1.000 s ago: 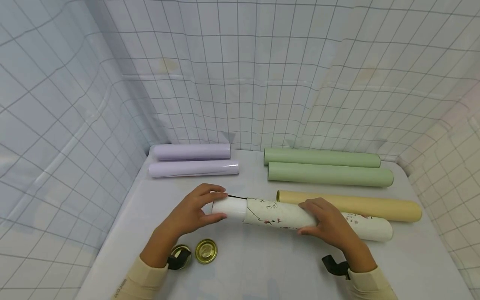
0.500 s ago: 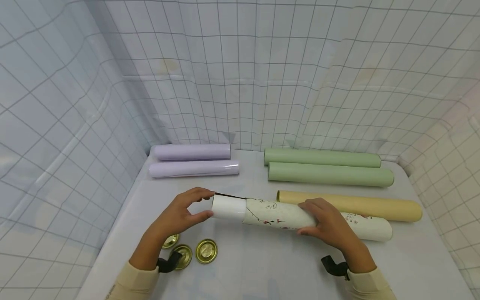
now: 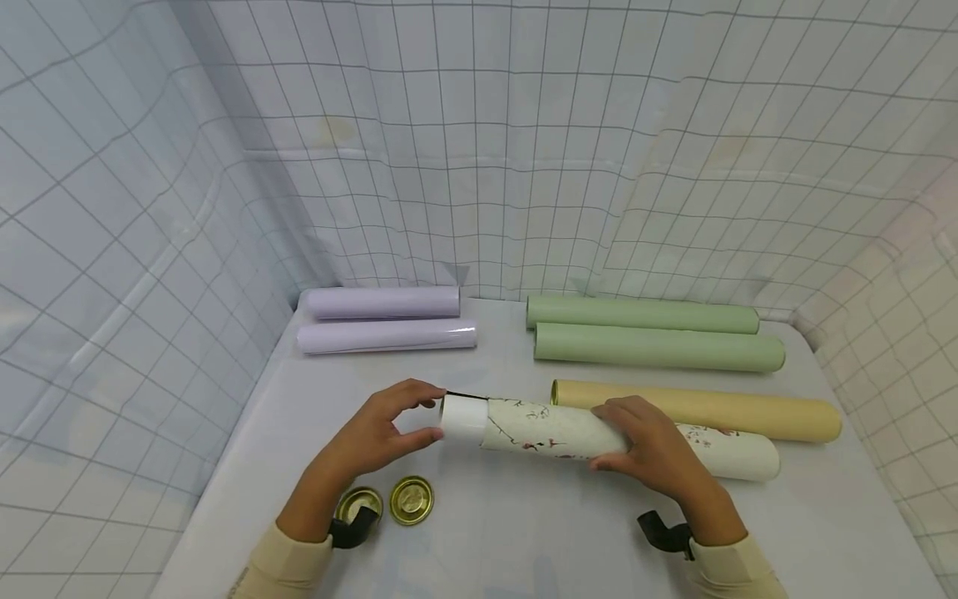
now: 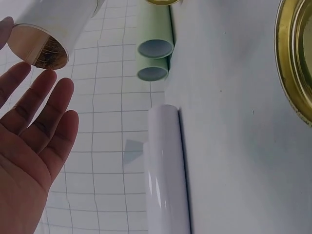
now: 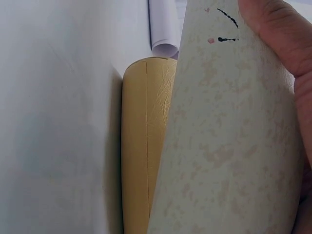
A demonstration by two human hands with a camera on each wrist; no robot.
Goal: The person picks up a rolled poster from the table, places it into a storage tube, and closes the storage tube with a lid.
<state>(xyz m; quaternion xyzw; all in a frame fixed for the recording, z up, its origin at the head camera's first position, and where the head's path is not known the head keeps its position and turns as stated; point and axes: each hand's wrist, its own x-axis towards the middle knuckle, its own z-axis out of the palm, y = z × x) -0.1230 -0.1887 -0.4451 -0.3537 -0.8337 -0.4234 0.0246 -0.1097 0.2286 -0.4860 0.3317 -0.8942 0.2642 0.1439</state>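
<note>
A cream paper tube [image 3: 535, 428] with a branch and red blossom print lies crosswise ahead of me, its right part tilted toward the front. From its left end a plain white tube [image 3: 464, 418] sticks out a short way. My left hand [image 3: 382, 428] touches the rim of this white tube with thumb and fingertips, the fingers fairly straight. In the left wrist view the white tube's end [image 4: 53, 27] is hollow, brown inside. My right hand [image 3: 651, 441] grips the printed tube from above, thumb on the near side; in the right wrist view the tube [image 5: 224, 141] hides most fingers.
A tan tube [image 3: 718, 412] lies just behind the printed one. Two green tubes [image 3: 659, 348] are at back right, two lilac tubes [image 3: 385, 336] at back left. Gold round lids [image 3: 412, 500] lie near my left forearm. Gridded white cloth walls [image 3: 479, 166] surround the table.
My left hand drew back leftward, then came right again against the rim. The white tube's exposed part has become shorter. My right hand has kept its grip, shifting slightly left with the printed tube.
</note>
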